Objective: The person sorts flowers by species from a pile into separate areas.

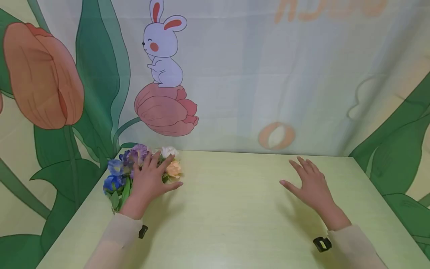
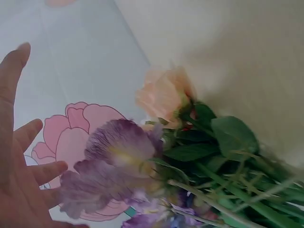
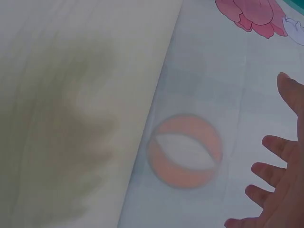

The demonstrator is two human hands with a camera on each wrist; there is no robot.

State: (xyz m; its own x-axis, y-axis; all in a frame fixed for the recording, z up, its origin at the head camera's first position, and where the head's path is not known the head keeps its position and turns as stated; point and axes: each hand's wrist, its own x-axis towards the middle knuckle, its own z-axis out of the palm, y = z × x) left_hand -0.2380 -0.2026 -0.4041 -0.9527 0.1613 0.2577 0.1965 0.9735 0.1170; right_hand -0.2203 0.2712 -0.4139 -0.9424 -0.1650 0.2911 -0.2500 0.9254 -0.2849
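A bunch of artificial flowers lies at the back left of the table, with blue flowers [image 1: 113, 182], purple flowers [image 2: 121, 147], a peach flower [image 2: 164, 92] and a white flower [image 1: 169, 151] over green leaves and stems [image 2: 232, 185]. My left hand [image 1: 150, 181] is spread above the bunch and hides part of it in the head view. In the left wrist view its fingers are apart and grip nothing. My right hand [image 1: 310, 186] hovers over the right part of the table, fingers spread, holding nothing; its shadow falls on the tabletop.
The pale table [image 1: 218, 224] ends at a back edge against a hanging cloth [image 1: 235, 74] printed with a rabbit and tulips. Green printed leaves [image 1: 403, 160] border the right side. A black wrist strap piece [image 1: 322, 244] shows at the right sleeve.
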